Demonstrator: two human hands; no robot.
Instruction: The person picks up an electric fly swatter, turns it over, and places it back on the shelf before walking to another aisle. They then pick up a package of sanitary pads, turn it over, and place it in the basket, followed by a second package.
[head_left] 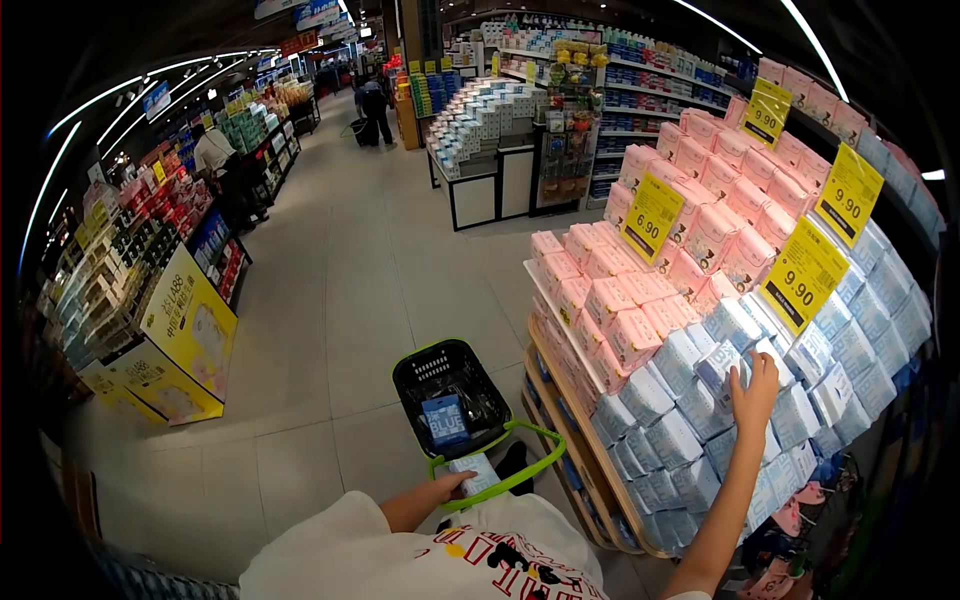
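Observation:
My right hand [757, 385] reaches onto the stacked pale blue packs [675, 440] at the right, its fingers around a white-and-blue pack [716, 370] on the pile. Low in the middle, my left hand [455, 487] holds a light blue-and-white pack [474, 474] beside the green handle [553, 455] of a black basket [408, 385]. Inside the basket lies a dark blue pack [445, 420] with the word BLUE on it. Whether my left hand also grips the handle is hard to see.
Pink packs [625, 335] are stacked behind the blue ones, with yellow price signs [653, 218] among them. A yellow-sided display [195, 330] stands left of the tiled aisle [365, 280]. Further off are a person at the left shelves [215, 155] and another person with a basket [373, 110].

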